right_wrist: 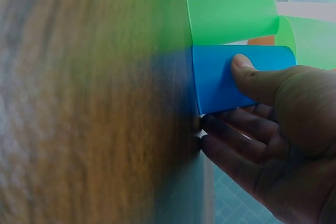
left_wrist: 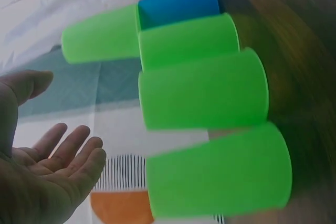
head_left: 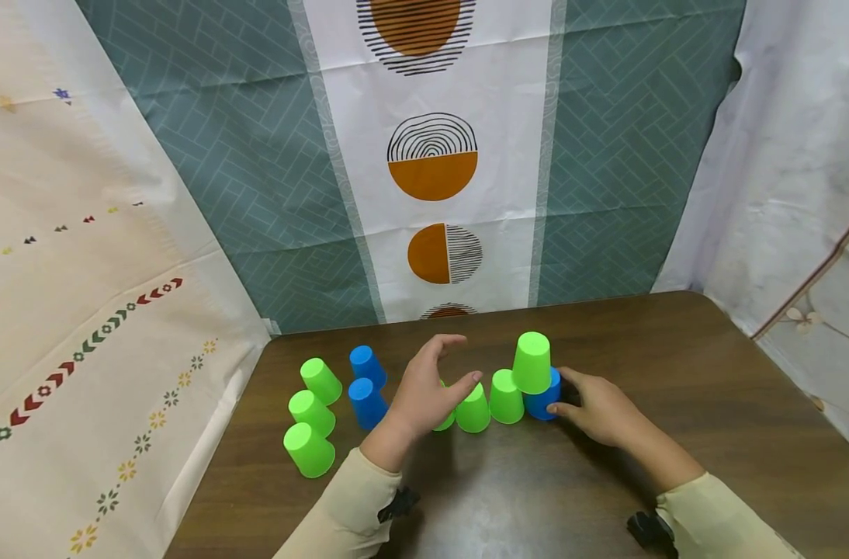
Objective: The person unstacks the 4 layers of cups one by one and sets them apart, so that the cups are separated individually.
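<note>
At the right end of a row of upside-down cups, my right hand [head_left: 599,407] holds a blue cup [right_wrist: 218,80], its thumb on the near side and its fingers around the far side. A green cup [head_left: 532,363] sits upside down on top, over the blue cup and the neighbouring green cup [head_left: 506,397]. Leftward in the row stand another green cup [head_left: 473,411] and one more green cup [left_wrist: 220,174], mostly hidden by my left hand in the head view. My left hand [head_left: 424,392] hovers above that end, fingers apart, holding nothing.
On the left of the brown table [head_left: 676,373] stand three green cups in a line, the nearest green cup [head_left: 309,450] among them. Beside them are two blue cups, one nearer blue cup [head_left: 367,404] and one farther blue cup [head_left: 367,366]. A patterned cloth [head_left: 257,155] hangs behind the table.
</note>
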`<move>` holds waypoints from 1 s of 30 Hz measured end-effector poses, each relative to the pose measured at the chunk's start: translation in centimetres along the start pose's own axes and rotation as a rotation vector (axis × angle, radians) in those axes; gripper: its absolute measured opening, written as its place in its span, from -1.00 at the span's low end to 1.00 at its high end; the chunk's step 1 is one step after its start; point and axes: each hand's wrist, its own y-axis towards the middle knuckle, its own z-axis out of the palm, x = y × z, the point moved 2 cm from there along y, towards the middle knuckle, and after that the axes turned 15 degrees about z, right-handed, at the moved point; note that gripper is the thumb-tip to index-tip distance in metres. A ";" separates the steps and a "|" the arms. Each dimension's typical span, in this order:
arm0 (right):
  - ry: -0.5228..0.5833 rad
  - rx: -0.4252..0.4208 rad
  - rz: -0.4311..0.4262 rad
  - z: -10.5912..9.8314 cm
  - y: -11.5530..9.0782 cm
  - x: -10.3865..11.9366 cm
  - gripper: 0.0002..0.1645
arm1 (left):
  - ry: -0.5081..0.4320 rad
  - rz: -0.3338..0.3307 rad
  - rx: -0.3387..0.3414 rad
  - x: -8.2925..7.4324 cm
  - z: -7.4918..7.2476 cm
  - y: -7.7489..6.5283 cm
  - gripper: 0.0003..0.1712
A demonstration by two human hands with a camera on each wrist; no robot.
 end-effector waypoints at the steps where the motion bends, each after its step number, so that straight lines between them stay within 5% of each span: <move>1: 0.000 0.000 0.000 0.0 0.0 0.0 -0.12 | -0.007 0.002 0.011 -0.1 0.5 0.3 -0.33; 17: 0.001 0.004 -0.006 -0.1 0.0 0.1 -0.16 | -0.017 0.030 0.090 -1.4 5.9 3.7 -0.13; 30: 0.003 0.009 -0.003 -0.1 0.0 0.0 -0.16 | 0.036 -0.044 0.092 -1.6 7.6 4.2 -0.24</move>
